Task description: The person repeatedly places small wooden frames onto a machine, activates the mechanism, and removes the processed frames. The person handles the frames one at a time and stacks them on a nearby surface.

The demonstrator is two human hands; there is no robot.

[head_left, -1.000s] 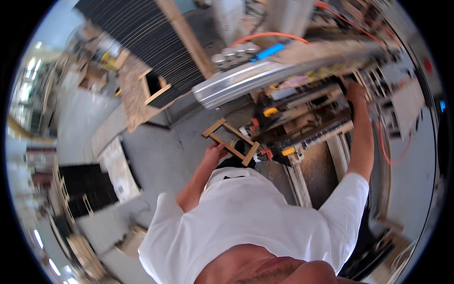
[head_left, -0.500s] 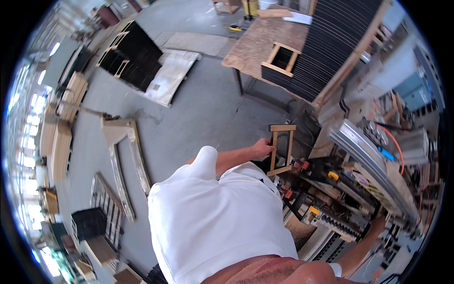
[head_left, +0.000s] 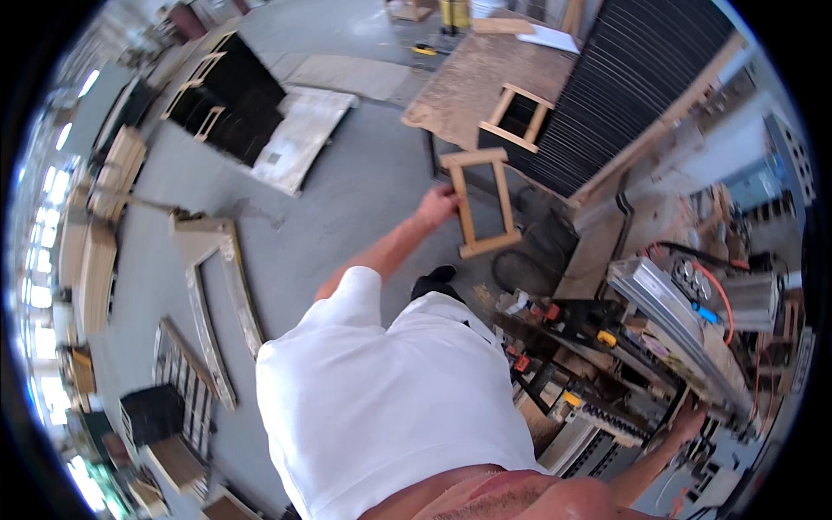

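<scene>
My left hand [head_left: 438, 205] is closed on one long side of a light wooden rectangular frame [head_left: 490, 245]. The frame is raised and tilted over the floor, in front of the work table. My right hand [head_left: 689, 419] reaches to the far right end of a machine [head_left: 607, 416] with black clamps, red and yellow parts and a metal rail. Its fingers are partly hidden against the machine, so their grip is unclear. On the table's near edge, a similar wooden frame [head_left: 517, 90] tops a dark stack.
The brown work table [head_left: 459, 95] stands ahead, beside a tall stack of black-edged pieces [head_left: 633, 78]. A black stack [head_left: 234, 95] rests by a pale pallet [head_left: 303, 130] at the far left. A pallet jack [head_left: 238, 277] lies left of me. A metal profile [head_left: 667, 303] borders the machine.
My left hand has carried the wooden frame away from the machine, forward and to the left toward the table. My right hand remains at the machine's right end.
</scene>
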